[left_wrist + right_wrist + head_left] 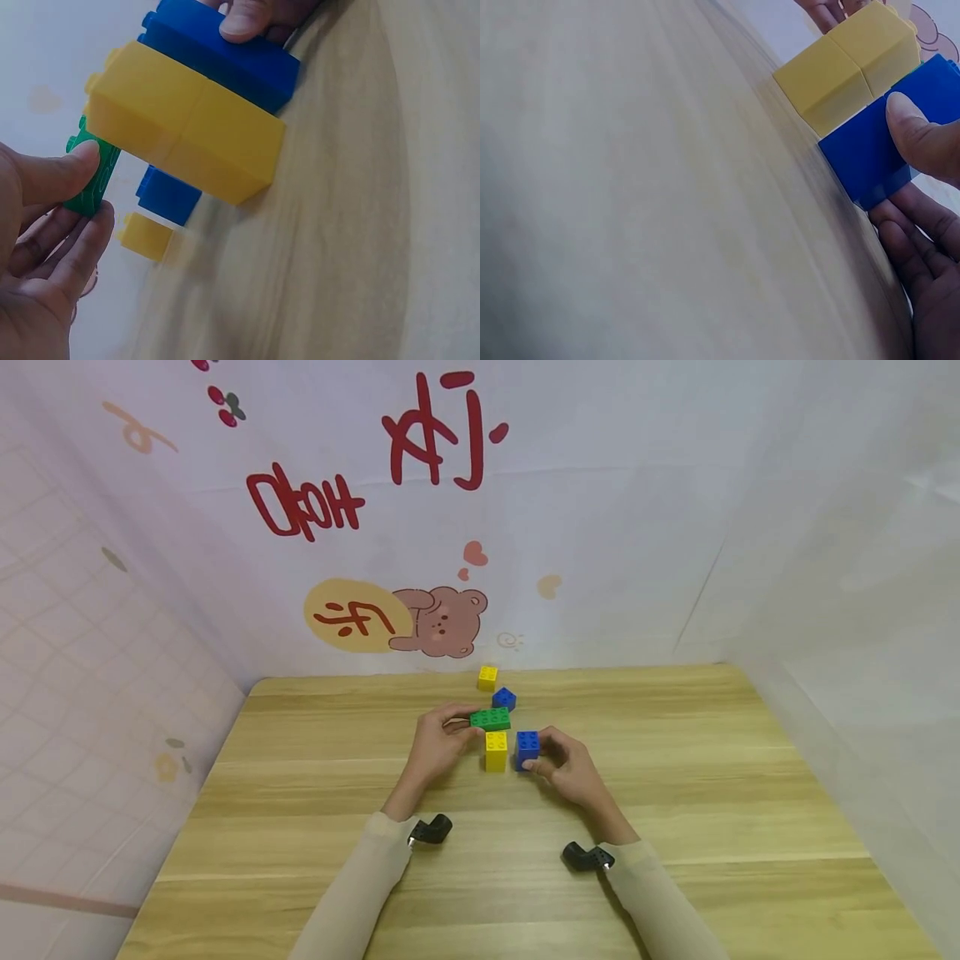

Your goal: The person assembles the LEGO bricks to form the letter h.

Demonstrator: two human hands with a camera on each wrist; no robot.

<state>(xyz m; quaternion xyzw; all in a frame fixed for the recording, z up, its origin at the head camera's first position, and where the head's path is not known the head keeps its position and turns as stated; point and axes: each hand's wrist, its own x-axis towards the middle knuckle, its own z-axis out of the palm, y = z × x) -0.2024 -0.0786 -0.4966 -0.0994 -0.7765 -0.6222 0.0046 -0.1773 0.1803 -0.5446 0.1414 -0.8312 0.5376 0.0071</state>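
Note:
My left hand (441, 745) pinches a long green building brick (491, 719) by its left end, between thumb and fingers. In the left wrist view the green brick (94, 176) is held up off the table, beyond a yellow stack. That yellow stack (496, 752), two bricks high, stands upright on the table between the hands. To its right is a tall blue stack (527, 750), gripped by my right hand (572, 770) with the thumb on the near side. In the right wrist view the thumb presses the blue stack (870, 150), close beside the yellow one.
Behind the green brick lie a small blue brick (504, 699) and, farther back, a small yellow brick (487, 678). All stand on a wooden table (675, 777). A white printed cloth wall (600, 527) rises at its back edge.

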